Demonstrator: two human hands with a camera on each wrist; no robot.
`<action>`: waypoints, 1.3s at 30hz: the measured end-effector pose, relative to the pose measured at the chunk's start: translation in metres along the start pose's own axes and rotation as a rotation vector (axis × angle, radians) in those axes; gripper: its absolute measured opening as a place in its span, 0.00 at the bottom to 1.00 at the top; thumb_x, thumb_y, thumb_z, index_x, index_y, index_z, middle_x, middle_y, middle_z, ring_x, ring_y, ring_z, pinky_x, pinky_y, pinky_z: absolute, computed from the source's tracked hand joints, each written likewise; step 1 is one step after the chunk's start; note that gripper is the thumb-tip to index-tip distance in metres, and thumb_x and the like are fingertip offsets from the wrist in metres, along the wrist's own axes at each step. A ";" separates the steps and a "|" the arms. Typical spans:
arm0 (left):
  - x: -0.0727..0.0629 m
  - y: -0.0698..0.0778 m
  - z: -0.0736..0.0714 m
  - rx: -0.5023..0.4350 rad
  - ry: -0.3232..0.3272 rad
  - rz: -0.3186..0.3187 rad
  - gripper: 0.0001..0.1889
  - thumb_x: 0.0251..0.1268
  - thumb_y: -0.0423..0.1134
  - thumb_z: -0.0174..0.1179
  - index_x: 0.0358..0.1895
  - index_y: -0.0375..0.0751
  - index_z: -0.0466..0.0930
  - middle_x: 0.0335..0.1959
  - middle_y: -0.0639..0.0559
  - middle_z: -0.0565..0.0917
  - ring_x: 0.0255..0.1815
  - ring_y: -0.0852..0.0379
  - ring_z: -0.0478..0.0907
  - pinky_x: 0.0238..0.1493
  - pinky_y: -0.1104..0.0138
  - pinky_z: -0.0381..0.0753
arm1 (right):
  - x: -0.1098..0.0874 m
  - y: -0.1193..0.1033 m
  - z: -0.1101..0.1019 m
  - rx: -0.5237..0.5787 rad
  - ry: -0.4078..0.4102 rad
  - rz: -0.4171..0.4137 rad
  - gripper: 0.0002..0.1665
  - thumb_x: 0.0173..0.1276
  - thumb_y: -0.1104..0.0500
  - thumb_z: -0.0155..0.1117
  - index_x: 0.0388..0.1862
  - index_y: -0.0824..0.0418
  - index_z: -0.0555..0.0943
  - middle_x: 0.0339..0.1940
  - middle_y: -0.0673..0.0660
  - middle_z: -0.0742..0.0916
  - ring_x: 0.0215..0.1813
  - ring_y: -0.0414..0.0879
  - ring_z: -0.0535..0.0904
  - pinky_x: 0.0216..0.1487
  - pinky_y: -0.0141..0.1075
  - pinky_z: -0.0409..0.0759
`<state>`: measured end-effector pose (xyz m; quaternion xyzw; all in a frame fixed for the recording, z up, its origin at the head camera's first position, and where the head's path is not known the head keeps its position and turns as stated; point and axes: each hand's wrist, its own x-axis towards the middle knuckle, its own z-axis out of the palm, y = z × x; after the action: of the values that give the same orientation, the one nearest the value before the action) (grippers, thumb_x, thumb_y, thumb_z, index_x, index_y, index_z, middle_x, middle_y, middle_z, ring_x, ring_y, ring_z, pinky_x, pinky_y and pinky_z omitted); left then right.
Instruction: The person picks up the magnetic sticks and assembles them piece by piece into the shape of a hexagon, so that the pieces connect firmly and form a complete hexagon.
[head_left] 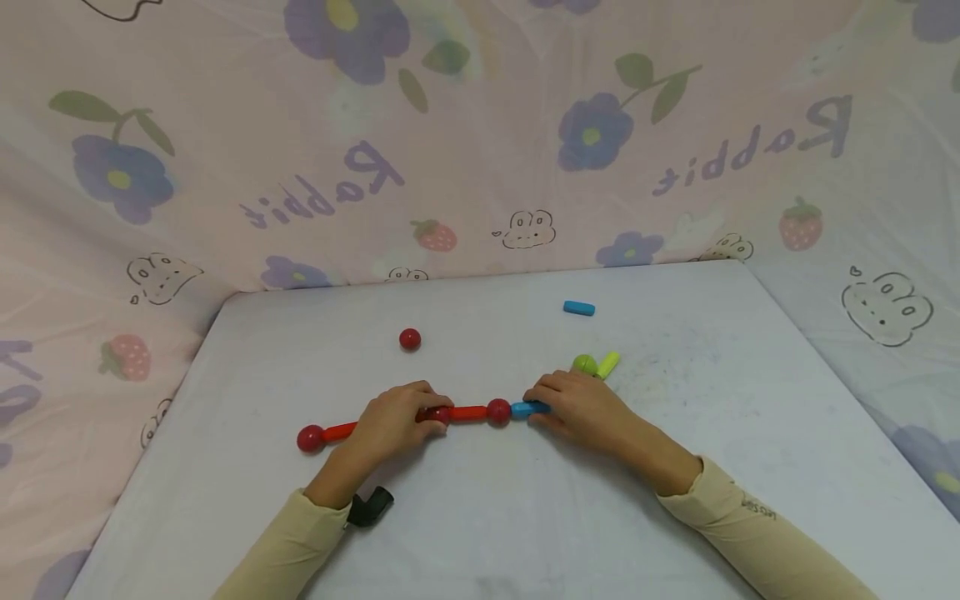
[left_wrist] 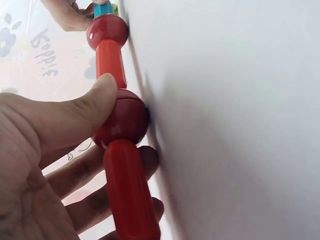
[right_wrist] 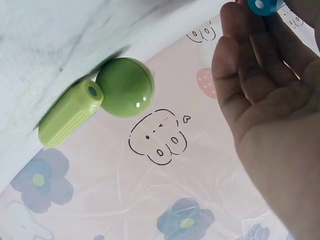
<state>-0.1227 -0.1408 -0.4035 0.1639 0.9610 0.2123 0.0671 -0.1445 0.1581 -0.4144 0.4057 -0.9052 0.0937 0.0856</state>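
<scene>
A row of red balls and red sticks lies across the white table. My left hand grips the row's middle red ball, thumb on one side and fingers behind. A red stick runs from it to another red ball. At that ball's right side is a blue stick, its far end pinched in my right hand. Leftward, a further red stick, partly hidden by my left hand, reaches the end red ball.
Just beyond my right hand a green ball touches a yellow-green stick. Farther back lie a loose red ball and a second blue stick. A black object shows beside the left sleeve. Patterned cloth surrounds the table.
</scene>
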 end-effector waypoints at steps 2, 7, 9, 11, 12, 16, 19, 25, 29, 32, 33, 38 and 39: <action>-0.001 0.000 -0.003 0.006 -0.007 -0.011 0.17 0.56 0.41 0.73 0.50 0.52 0.88 0.40 0.58 0.83 0.38 0.60 0.76 0.39 0.64 0.76 | 0.001 0.000 0.000 0.006 0.002 0.005 0.17 0.63 0.48 0.73 0.48 0.53 0.84 0.41 0.46 0.86 0.45 0.41 0.81 0.48 0.37 0.81; -0.004 -0.003 -0.009 0.021 -0.020 -0.045 0.17 0.55 0.40 0.74 0.50 0.52 0.88 0.39 0.58 0.83 0.38 0.59 0.75 0.39 0.64 0.75 | 0.011 0.002 0.002 0.047 -0.014 0.038 0.17 0.69 0.44 0.66 0.51 0.51 0.84 0.44 0.46 0.86 0.49 0.41 0.82 0.54 0.39 0.81; -0.005 -0.004 -0.009 0.033 -0.022 -0.054 0.17 0.55 0.41 0.74 0.50 0.52 0.88 0.40 0.58 0.83 0.39 0.59 0.76 0.40 0.64 0.76 | 0.022 0.001 0.002 0.074 -0.026 0.046 0.18 0.71 0.44 0.63 0.52 0.51 0.84 0.46 0.46 0.87 0.51 0.42 0.82 0.57 0.41 0.80; -0.006 -0.007 -0.008 0.048 -0.019 -0.061 0.17 0.55 0.41 0.74 0.50 0.52 0.88 0.42 0.58 0.84 0.40 0.59 0.77 0.40 0.63 0.77 | 0.034 0.001 0.004 0.102 -0.032 0.055 0.18 0.72 0.44 0.62 0.53 0.51 0.84 0.47 0.46 0.87 0.52 0.43 0.82 0.58 0.41 0.80; -0.007 -0.008 -0.009 0.056 -0.016 -0.061 0.17 0.55 0.41 0.74 0.50 0.53 0.88 0.42 0.58 0.84 0.40 0.59 0.77 0.40 0.63 0.77 | 0.041 0.001 0.004 0.117 -0.034 0.062 0.18 0.72 0.44 0.62 0.53 0.51 0.84 0.48 0.47 0.87 0.53 0.44 0.82 0.58 0.42 0.80; -0.010 -0.012 -0.010 0.071 0.002 -0.052 0.17 0.55 0.41 0.74 0.50 0.53 0.88 0.43 0.57 0.84 0.40 0.58 0.78 0.41 0.62 0.78 | 0.067 0.002 0.010 0.136 -0.046 0.083 0.17 0.72 0.45 0.63 0.54 0.50 0.83 0.50 0.47 0.86 0.56 0.44 0.82 0.60 0.41 0.80; -0.013 -0.017 -0.011 0.072 0.017 -0.038 0.17 0.55 0.41 0.74 0.49 0.52 0.88 0.43 0.57 0.85 0.41 0.58 0.79 0.41 0.61 0.79 | 0.087 0.001 0.016 0.134 -0.071 0.081 0.18 0.71 0.45 0.63 0.56 0.49 0.83 0.53 0.48 0.86 0.58 0.45 0.81 0.61 0.40 0.80; -0.018 -0.025 -0.013 0.068 0.040 -0.035 0.17 0.54 0.41 0.74 0.49 0.52 0.88 0.42 0.58 0.85 0.42 0.58 0.80 0.42 0.61 0.80 | 0.125 -0.001 0.027 0.151 -0.099 0.075 0.21 0.70 0.45 0.65 0.60 0.47 0.81 0.58 0.48 0.84 0.62 0.44 0.79 0.64 0.39 0.78; -0.016 -0.024 -0.013 0.064 0.041 -0.023 0.17 0.54 0.42 0.74 0.49 0.52 0.88 0.43 0.57 0.85 0.43 0.57 0.80 0.44 0.59 0.81 | 0.148 0.001 0.033 0.189 -0.100 0.063 0.22 0.71 0.46 0.64 0.62 0.48 0.79 0.60 0.48 0.83 0.64 0.44 0.78 0.66 0.39 0.77; -0.014 -0.023 -0.011 0.062 0.039 -0.017 0.16 0.54 0.41 0.74 0.49 0.52 0.88 0.43 0.57 0.85 0.42 0.57 0.80 0.44 0.59 0.81 | 0.163 0.001 0.037 0.226 -0.107 0.055 0.23 0.72 0.46 0.62 0.64 0.49 0.78 0.61 0.48 0.82 0.65 0.43 0.77 0.66 0.38 0.76; -0.014 -0.022 -0.011 0.059 0.039 -0.014 0.16 0.54 0.41 0.74 0.49 0.52 0.88 0.43 0.57 0.85 0.42 0.57 0.80 0.44 0.60 0.80 | 0.168 0.001 0.038 0.240 -0.110 0.060 0.23 0.73 0.46 0.62 0.64 0.49 0.77 0.61 0.48 0.82 0.64 0.43 0.77 0.66 0.38 0.76; -0.014 -0.024 -0.010 0.058 0.040 -0.025 0.16 0.55 0.41 0.74 0.48 0.52 0.88 0.41 0.57 0.85 0.41 0.58 0.79 0.42 0.61 0.79 | 0.192 -0.003 0.047 0.334 -0.148 0.090 0.24 0.74 0.45 0.60 0.66 0.48 0.76 0.61 0.47 0.82 0.60 0.41 0.79 0.62 0.36 0.78; -0.015 -0.025 -0.010 0.058 0.042 -0.029 0.16 0.54 0.41 0.74 0.48 0.52 0.88 0.41 0.58 0.84 0.41 0.58 0.79 0.41 0.61 0.79 | 0.196 -0.004 0.050 0.347 -0.155 0.091 0.24 0.74 0.44 0.59 0.66 0.48 0.76 0.60 0.47 0.83 0.59 0.41 0.79 0.62 0.36 0.78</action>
<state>-0.1172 -0.1708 -0.4045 0.1472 0.9703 0.1867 0.0450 -0.2744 0.0026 -0.4168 0.3791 -0.8967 0.2206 -0.0599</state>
